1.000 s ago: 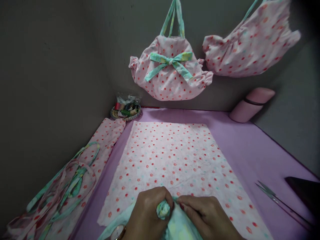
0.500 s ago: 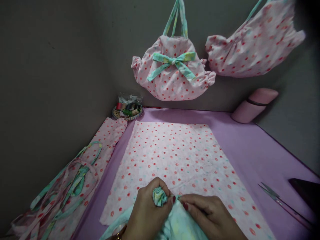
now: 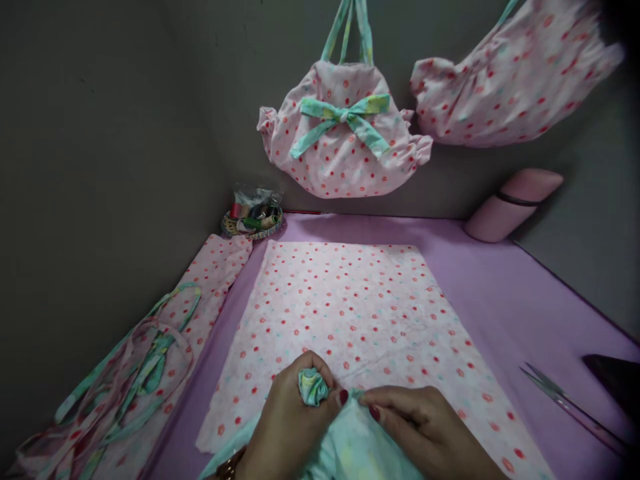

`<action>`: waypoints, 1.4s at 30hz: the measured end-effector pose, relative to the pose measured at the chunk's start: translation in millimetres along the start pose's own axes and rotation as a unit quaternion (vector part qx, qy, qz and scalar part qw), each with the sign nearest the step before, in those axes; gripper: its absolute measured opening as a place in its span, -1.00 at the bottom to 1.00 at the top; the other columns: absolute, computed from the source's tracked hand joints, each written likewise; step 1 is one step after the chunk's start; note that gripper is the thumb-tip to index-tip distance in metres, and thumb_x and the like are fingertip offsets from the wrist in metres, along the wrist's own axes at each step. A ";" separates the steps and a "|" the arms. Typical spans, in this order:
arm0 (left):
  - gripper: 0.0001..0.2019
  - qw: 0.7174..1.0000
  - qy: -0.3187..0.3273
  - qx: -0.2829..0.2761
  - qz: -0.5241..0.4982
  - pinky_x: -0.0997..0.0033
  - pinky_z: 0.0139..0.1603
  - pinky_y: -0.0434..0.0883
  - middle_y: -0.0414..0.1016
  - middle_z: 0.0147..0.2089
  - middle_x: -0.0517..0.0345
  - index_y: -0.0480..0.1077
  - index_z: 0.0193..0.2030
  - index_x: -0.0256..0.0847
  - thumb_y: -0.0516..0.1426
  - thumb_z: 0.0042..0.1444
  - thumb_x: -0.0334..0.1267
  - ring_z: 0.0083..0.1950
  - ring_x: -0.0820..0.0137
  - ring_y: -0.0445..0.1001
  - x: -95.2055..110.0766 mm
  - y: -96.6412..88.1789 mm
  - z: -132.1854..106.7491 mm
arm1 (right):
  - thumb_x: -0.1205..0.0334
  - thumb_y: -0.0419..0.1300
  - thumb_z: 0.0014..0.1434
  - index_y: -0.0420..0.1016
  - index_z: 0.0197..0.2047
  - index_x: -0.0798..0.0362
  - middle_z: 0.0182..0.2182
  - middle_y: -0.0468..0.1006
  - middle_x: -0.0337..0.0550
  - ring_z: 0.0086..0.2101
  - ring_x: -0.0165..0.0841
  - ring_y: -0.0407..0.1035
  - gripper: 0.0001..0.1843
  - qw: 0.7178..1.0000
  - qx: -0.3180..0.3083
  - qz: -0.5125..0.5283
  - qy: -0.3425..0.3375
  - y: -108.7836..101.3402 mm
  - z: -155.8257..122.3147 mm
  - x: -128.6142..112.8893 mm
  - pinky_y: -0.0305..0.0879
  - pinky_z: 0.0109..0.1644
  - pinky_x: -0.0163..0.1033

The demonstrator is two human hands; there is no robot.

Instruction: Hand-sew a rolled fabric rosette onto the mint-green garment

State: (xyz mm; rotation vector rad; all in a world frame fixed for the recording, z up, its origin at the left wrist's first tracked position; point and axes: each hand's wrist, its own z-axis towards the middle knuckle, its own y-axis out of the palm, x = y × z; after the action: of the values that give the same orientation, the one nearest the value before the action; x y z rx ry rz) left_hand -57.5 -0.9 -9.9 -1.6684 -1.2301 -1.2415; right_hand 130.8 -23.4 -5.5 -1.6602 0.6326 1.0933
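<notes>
A pale green patterned fabric [image 3: 350,453] lies bunched at the near edge, on top of a flat sheet of pink dotted cloth [image 3: 350,313]. My left hand [image 3: 290,420] is closed around a small rolled knob of the green fabric [image 3: 313,387], which pokes up between thumb and fingers. Just right of that knob, my right hand [image 3: 420,427] pinches the same green fabric with its fingertips. Both hands touch each other over the fabric.
A purple mat [image 3: 500,300] covers the table. Scissors [image 3: 565,403] and a dark object [image 3: 615,380] lie at right. A pink cylinder [image 3: 510,203] leans at the back. Thread spools [image 3: 253,217] sit in the corner. Fabric with straps [image 3: 145,360] lies left. Two dotted bags [image 3: 345,133] [image 3: 510,80] hang on the wall.
My left hand has lifted the rolled green knob a little up and away from me. The right hand followed, keeping its pinch. The view shifted slightly.
</notes>
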 end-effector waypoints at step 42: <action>-0.81 0.994 -0.036 -0.069 -0.081 0.50 -0.48 0.16 0.38 -0.45 0.20 0.22 -0.44 -0.23 0.21 -0.11 -0.37 -0.48 0.51 0.25 12.3 -1.1 -0.4 | 0.20 0.06 0.18 0.60 -0.29 0.08 -0.53 0.55 -0.20 -0.54 -0.44 0.32 -0.71 0.997 -0.060 0.055 0.008 -10.6 1.8 -1.4 0.17 -0.49 -0.41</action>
State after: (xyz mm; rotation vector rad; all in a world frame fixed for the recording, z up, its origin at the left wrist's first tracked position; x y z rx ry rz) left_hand -57.6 2.4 2.0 -1.7530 -1.3725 -1.4037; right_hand 138.2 -18.1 0.4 -1.7555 0.6862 1.2183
